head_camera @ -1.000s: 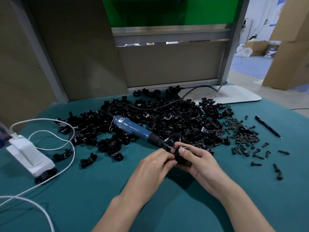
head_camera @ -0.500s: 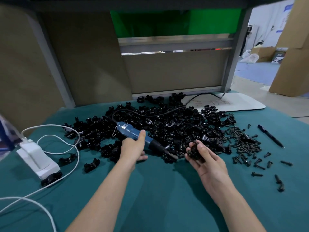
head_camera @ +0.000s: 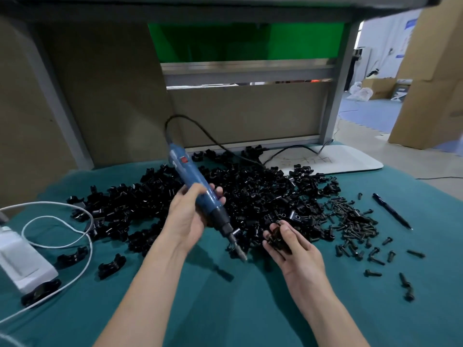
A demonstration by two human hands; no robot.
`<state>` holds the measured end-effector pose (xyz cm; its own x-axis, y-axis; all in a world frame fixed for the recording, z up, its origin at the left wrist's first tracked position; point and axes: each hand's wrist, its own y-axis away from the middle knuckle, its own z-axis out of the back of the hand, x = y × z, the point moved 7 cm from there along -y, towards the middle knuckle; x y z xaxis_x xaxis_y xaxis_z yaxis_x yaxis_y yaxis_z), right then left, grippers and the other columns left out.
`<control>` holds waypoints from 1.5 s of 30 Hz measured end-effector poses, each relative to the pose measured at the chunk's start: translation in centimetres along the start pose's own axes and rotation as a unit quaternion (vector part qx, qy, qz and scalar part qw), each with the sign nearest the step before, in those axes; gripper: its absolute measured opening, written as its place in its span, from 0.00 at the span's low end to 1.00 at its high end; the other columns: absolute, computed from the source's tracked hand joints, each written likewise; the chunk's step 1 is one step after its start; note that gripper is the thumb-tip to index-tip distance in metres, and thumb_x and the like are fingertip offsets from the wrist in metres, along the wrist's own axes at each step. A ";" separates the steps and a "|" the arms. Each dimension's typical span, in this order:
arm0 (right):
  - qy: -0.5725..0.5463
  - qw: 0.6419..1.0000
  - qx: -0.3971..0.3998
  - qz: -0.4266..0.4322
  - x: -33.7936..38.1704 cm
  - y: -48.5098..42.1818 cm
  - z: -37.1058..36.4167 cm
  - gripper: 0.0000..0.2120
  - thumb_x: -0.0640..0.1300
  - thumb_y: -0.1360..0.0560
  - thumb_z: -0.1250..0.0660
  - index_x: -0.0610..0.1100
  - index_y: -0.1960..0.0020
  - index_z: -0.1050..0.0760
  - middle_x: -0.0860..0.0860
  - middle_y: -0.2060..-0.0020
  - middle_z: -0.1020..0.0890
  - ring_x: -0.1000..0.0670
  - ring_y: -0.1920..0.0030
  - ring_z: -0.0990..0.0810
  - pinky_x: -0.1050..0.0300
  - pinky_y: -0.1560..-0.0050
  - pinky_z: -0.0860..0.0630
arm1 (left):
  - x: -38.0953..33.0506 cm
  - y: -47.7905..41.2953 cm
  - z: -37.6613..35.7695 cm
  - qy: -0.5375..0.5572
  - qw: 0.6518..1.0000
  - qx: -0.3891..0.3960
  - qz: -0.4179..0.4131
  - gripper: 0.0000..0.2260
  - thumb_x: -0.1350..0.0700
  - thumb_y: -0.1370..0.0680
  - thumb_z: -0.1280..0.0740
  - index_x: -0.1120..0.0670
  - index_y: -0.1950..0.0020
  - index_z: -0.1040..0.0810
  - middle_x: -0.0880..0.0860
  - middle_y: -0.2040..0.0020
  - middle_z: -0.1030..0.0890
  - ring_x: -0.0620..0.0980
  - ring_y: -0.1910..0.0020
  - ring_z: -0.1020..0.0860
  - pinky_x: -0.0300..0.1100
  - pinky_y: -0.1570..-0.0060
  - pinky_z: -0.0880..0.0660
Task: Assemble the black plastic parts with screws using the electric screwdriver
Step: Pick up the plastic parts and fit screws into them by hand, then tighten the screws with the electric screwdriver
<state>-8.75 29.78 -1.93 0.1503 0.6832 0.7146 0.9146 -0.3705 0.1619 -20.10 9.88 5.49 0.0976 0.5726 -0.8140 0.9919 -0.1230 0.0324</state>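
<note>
Right hand (head_camera: 293, 249): grip curled on a black plastic part (head_camera: 278, 236), mostly hidden by fingers, at the parts pile's (head_camera: 263, 196) near edge.
Left hand (head_camera: 186, 219): grip wrapped round the electric screwdriver (head_camera: 200, 196), held above the pile; bit blurred.
Screws (head_camera: 355, 221): right of the pile.
White charger (head_camera: 22, 261): left of the pile, cut off.
Teal tabletop (head_camera: 225, 309).
Cardboard boxes (head_camera: 431, 83): beyond the pile.

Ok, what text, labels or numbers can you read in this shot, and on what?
Nothing is clear enough to quote.
On the white board: dark handwritten strokes, not decipherable.
On the electric screwdriver: a red label on its blue body, blurred.
On the far wall: blue posters, too small to read.
</note>
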 end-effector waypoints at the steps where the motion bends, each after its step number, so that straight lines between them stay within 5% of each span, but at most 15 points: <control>1: -0.004 1.000 0.002 -0.003 0.0 0.0 -0.1 0.16 0.40 0.25 0.29 0.37 0.39 0.20 0.41 0.47 0.13 0.41 0.46 0.13 0.50 0.52 0.14 | -0.6 0.3 -1.2 0.033 0.999 0.025 -0.008 0.11 0.64 0.21 0.35 0.61 0.39 0.28 0.60 0.51 0.20 0.53 0.59 0.18 0.47 0.57 0.18; 5: -0.002 1.000 0.016 -0.006 0.1 -0.1 -0.6 0.20 0.43 0.30 0.27 0.37 0.39 0.20 0.41 0.46 0.13 0.39 0.46 0.13 0.51 0.54 0.14 | -1.6 0.8 -4.3 0.033 0.997 0.040 -0.063 0.07 0.56 0.21 0.29 0.56 0.53 0.25 0.50 0.65 0.22 0.46 0.69 0.23 0.43 0.66 0.21; 10: 0.021 1.000 0.018 -0.001 0.0 -0.4 -0.3 0.20 0.43 0.31 0.27 0.38 0.41 0.18 0.41 0.47 0.13 0.43 0.47 0.13 0.52 0.54 0.15 | -1.7 0.2 -3.8 0.090 0.991 -0.008 -0.097 0.09 0.57 0.21 0.29 0.53 0.59 0.25 0.48 0.68 0.23 0.45 0.71 0.25 0.40 0.68 0.24; 34: 0.113 0.990 0.017 0.082 0.7 0.3 -0.6 0.13 0.46 0.31 0.25 0.47 0.47 0.13 0.45 0.49 0.12 0.45 0.47 0.12 0.55 0.48 0.16 | 1.9 -0.9 -0.5 0.153 0.980 -0.131 -0.010 0.10 0.62 0.23 0.31 0.56 0.62 0.28 0.49 0.74 0.24 0.45 0.78 0.26 0.38 0.72 0.24; 45: 0.093 0.995 0.016 0.040 0.2 0.2 -0.4 0.18 0.44 0.30 0.26 0.39 0.42 0.17 0.41 0.49 0.13 0.43 0.47 0.13 0.53 0.51 0.16 | 1.9 -1.1 -0.4 0.139 0.983 -0.122 -0.019 0.09 0.63 0.25 0.31 0.56 0.62 0.28 0.50 0.73 0.24 0.46 0.77 0.26 0.38 0.72 0.25</control>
<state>-8.73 29.59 -1.48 0.1535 0.5232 0.8383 0.9147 -0.3962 0.0797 -21.02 11.39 4.16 0.0442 0.7765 -0.6286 0.9820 0.0820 0.1703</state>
